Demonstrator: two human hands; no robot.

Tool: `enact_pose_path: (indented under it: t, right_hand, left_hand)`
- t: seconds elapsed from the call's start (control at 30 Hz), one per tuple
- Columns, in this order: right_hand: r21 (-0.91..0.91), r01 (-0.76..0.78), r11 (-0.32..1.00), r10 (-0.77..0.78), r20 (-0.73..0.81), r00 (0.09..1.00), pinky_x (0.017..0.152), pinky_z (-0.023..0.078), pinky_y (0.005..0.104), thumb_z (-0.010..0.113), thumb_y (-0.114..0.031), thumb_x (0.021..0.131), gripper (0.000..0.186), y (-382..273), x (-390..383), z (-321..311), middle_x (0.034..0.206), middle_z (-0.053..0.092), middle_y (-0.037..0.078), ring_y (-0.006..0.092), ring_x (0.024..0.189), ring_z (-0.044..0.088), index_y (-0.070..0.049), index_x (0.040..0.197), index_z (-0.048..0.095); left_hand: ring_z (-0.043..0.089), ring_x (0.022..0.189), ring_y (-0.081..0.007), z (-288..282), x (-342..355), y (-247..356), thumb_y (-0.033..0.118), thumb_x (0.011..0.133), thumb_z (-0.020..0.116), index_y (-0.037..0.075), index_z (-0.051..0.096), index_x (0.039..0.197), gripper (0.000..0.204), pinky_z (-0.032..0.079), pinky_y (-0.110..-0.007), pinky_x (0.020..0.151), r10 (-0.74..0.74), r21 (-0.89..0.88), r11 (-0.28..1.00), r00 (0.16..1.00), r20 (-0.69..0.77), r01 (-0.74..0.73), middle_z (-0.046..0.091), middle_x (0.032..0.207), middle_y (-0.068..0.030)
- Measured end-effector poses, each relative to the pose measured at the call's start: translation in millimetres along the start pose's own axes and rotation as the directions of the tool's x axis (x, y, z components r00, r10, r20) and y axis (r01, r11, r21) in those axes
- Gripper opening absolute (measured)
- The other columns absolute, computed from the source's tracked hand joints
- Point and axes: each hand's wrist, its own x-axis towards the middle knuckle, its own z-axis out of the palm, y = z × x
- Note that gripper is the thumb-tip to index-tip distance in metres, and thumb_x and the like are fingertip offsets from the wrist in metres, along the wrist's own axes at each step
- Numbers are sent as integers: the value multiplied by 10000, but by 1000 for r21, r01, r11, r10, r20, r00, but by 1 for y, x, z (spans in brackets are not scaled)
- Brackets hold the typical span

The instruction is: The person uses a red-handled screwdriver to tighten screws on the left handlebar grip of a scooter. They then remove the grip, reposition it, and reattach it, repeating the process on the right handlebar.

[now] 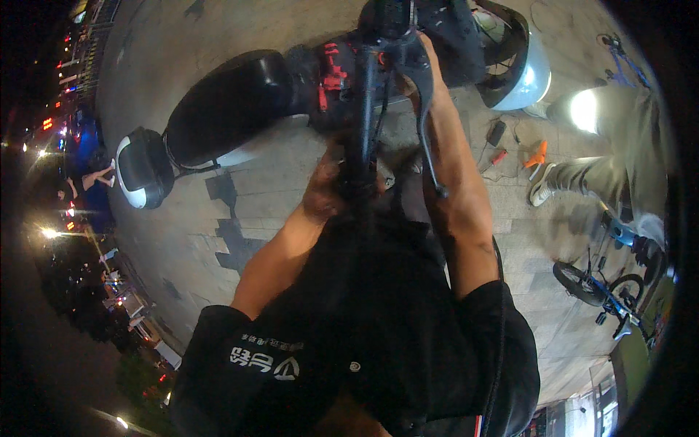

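A scooter's black handlebar (365,109) runs down the middle of the view, with a brake lever (424,124) curving along its right side. Close beside the handlebar's lower end is my left hand (323,188). It is dim and blurred, its fingers partly behind the bar, so I cannot tell what they grip. My right arm stretches up past the lever, and my right hand (429,62) is partly behind the handlebar's upper part; its fingers are hidden. Left of the bar lie red tools or parts (332,76) on the scooter's dark footboard area.
The scooter's black seat (229,105) and rear box (142,169) extend left; its light blue front panel (526,80) is at upper right. On the paving lie an orange-handled tool (536,156) and a red-handled tool (499,157). A person's shoe (542,185) and a bicycle (601,291) are at right.
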Motion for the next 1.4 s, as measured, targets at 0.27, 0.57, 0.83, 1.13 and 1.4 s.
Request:
enact_pose_path:
  t: [0.27, 0.57, 0.83, 1.13, 1.4]
  right_hand:
    - [4, 295, 955, -291, 182, 939, 661, 484, 287, 646, -261, 933, 291, 7, -1, 22, 932, 641, 43, 155, 762, 569, -72, 1149, 599]
    - [801, -598, 18, 480, 517, 708, 655, 486, 299, 615, -205, 892, 171, 38, 2, -29, 903, 595, 24, 176, 814, 574, -81, 1004, 651]
    - [305, -244, -921, 80, 758, 648, 632, 452, 287, 602, -147, 850, 114, 3, -12, -3, 867, 539, 8, 191, 792, 525, -112, 943, 658]
    - [541, -358, 761, 141, 400, 905, 812, 502, 275, 503, -450, 973, 427, 34, 8, -20, 1050, 628, 39, 152, 952, 573, -85, 1172, 602]
    - [37, -109, 993, 109, 4, 994, 796, 520, 275, 481, -604, 906, 599, 10, 3, 23, 1086, 654, 48, 159, 943, 622, -103, 1217, 590]
  left_hand:
    - [652, 854, -318, -4, 2, -2, 431, 839, 683, 126, 329, 1427, 751, 535, -418, 738, 80, -196, 978, 996, 49, -69, 549, 1246, -190]
    - [641, 817, -217, 17, -1, 3, 111, 794, 683, 53, 367, 1338, 632, 524, -352, 763, 66, 79, 995, 996, -60, -61, 575, 991, -116]
    - [656, 785, -231, 19, -4, 20, 142, 804, 658, 20, 449, 1281, 535, 546, -362, 718, -143, 205, 962, 972, -186, 181, 625, 1001, -125]
    - [671, 730, -251, 32, 0, 22, 226, 780, 639, 11, 491, 1238, 527, 560, -362, 662, -238, 3, 970, 958, -159, 242, 640, 1042, -200]
    - [671, 728, -214, 28, -1, 22, 153, 848, 641, 29, 525, 1143, 341, 575, -346, 659, -229, -14, 973, 958, -174, 230, 653, 959, -136]
